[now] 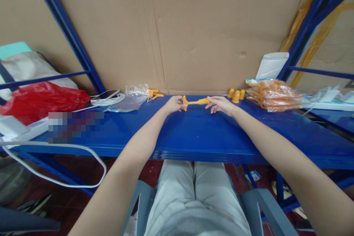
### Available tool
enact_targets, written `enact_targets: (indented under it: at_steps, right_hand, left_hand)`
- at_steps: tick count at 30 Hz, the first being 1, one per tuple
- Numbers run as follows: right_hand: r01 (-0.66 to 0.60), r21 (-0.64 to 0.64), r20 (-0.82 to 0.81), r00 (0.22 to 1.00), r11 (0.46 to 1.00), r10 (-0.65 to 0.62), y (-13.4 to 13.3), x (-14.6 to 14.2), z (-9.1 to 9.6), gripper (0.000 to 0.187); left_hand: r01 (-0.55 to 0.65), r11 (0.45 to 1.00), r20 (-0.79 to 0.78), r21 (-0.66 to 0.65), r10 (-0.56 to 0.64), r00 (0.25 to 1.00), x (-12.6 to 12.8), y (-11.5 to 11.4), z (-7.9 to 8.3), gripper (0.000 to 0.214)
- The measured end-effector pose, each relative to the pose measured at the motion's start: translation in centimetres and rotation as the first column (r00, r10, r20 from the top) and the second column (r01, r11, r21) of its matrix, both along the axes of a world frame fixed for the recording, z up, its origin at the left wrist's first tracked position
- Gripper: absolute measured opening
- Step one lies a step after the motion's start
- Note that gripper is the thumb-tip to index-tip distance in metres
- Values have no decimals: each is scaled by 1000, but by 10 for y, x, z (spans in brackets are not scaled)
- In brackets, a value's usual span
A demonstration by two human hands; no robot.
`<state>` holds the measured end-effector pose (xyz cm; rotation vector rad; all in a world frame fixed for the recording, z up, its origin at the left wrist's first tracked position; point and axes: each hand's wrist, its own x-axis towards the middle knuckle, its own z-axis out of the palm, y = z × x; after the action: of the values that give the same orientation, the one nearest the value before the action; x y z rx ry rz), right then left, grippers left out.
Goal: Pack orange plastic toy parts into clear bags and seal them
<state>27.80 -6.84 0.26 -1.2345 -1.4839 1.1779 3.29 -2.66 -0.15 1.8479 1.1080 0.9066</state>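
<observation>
A yellow-orange plastic toy tool (195,102), with a T-shaped end on the left, a ridged shaft and a thicker handle on the right, is held level just above the blue table (201,129). My left hand (174,104) is closed around the T-shaped end. The fingers of my right hand (222,105) pinch the handle's right end. Several short yellow-orange plastic pieces (236,97) stand a little beyond my right hand. Beyond my left hand, another yellow-orange part (156,94) lies beside small silvery bits that look like springs or chain.
A clear plastic packet (129,103) and a coiled white cable (110,99) lie to the left, near a red plastic bag (47,99). Bagged orange items (276,97) are piled at the right. Cardboard (193,33) closes off the back between blue posts (66,25).
</observation>
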Motion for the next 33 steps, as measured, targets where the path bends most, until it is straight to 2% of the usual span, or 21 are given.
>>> enact_targets:
  at_steps: [4, 11, 14, 21, 24, 29, 31, 33]
  right_hand:
    - [-64, -40, -6, 998, 997, 64, 0, 5, 1, 21]
    - [36, -36, 85, 996, 999, -33, 0, -3, -1, 48]
    - [80, -34, 114, 991, 996, -75, -1, -7, 0, 52]
    - [202, 58, 40, 978, 978, -205, 1, -15, -3, 27]
    - [152, 61, 0, 988, 986, -153, 1, -14, -2, 22]
    - [-4, -11, -38, 999, 1000, 4, -1, -3, 2, 16]
    - [-31, -17, -24, 999, 999, 31, -2, 1, 1, 21]
    - [-37, 0, 6, 999, 999, 37, -2, 2, 1, 17]
  left_hand:
    - [-4, 1000, -9, 3, 4, 1000, 1, -2, 1, 20]
    - [-15, 1000, -23, -3, 15, 1000, 2, -5, 4, 18]
    - [-11, 1000, -17, -2, 11, 1000, 1, -4, 3, 18]
    - [9, 1000, -13, 6, -9, 1000, -1, 3, -2, 18]
    - [14, 1000, -9, 9, -14, 1000, -2, 6, -3, 18]
    - [18, 1000, -5, 0, -18, 1000, -2, 6, -3, 18]
    - [13, 1000, -9, 0, -13, 1000, -2, 5, -3, 19]
    - [14, 1000, -15, 2, -14, 1000, -2, 5, -2, 19]
